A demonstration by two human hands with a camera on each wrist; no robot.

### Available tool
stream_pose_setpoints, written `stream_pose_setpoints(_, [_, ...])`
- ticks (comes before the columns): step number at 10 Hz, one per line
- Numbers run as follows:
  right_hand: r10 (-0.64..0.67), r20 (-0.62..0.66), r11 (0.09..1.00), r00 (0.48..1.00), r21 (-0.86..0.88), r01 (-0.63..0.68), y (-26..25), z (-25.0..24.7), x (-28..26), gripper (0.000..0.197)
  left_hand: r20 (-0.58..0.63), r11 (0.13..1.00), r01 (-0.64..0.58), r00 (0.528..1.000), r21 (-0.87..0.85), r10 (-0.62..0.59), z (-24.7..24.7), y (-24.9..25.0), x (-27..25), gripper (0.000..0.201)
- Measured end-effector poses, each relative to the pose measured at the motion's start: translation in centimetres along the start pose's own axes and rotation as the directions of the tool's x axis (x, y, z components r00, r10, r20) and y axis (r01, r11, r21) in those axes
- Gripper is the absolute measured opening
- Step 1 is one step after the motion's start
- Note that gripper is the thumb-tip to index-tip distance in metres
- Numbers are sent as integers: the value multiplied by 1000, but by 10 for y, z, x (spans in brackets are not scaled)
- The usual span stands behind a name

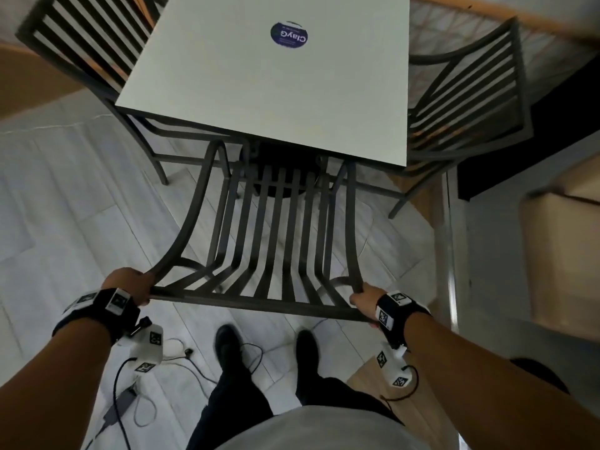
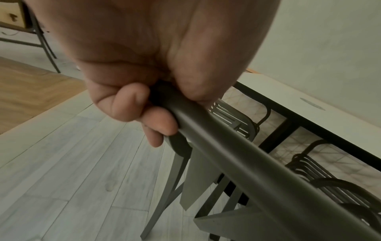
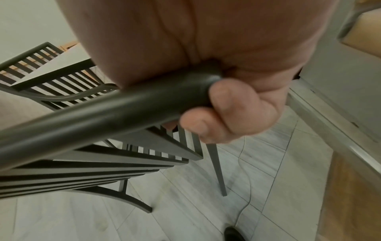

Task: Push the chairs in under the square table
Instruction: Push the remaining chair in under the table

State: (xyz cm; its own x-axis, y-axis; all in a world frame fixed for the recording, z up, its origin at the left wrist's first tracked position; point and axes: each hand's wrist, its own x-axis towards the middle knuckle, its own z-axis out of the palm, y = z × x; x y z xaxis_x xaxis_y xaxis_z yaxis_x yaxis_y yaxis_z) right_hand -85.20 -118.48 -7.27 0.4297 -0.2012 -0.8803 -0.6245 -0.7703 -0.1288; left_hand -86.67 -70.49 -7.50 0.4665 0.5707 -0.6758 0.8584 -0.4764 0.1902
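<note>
A white square table [image 1: 266, 76] with a round blue sticker stands ahead of me. A dark metal slatted chair [image 1: 276, 228] is right in front of me, its seat partly under the table's near edge. My left hand [image 1: 136, 284] grips the left corner of the chair's top rail [image 2: 226, 156], fingers [image 2: 128, 104] curled around it. My right hand [image 1: 363, 298] grips the right corner of the same rail [image 3: 92, 117]. A second chair [image 1: 84, 43] stands at the table's left side and a third chair [image 1: 470, 92] at its right side.
Cables and a power adapter [image 1: 123, 401] lie on the pale plank floor by my feet [image 1: 227, 342]. A metal door threshold [image 1: 451, 254] and beige box [image 1: 561, 248] lie to the right. Wooden flooring [image 1: 35, 79] is at the far left.
</note>
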Motion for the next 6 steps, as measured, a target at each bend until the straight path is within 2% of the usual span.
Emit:
stream_pose_setpoints(1, [9,16,999,1000,42,-10,-11,26,-9,60,39,906,-126,992,404,120,-26,-7,21,35])
stream_pose_setpoints(2, [58,31,996,998,70,-60,-23,60,-20,61,76,909,-112,993,402,89,-53,-10,36,32])
stream_pose_setpoints(3, [85,31,993,996,86,-87,-38,90,-20,66,59,905,-123,992,407,109,-75,-17,54,22])
stream_pose_setpoints(4, [69,-10,994,998,85,-68,-48,100,-22,72,58,914,-145,989,379,133,-87,-14,54,32])
stream_pose_setpoints(5, [57,-54,993,997,102,-51,-49,95,-24,64,84,915,-150,988,374,128,-88,-12,50,36])
stream_pose_setpoints(6, [60,-99,997,993,54,-55,-49,81,-24,43,127,914,-193,979,356,157,-85,-9,41,38])
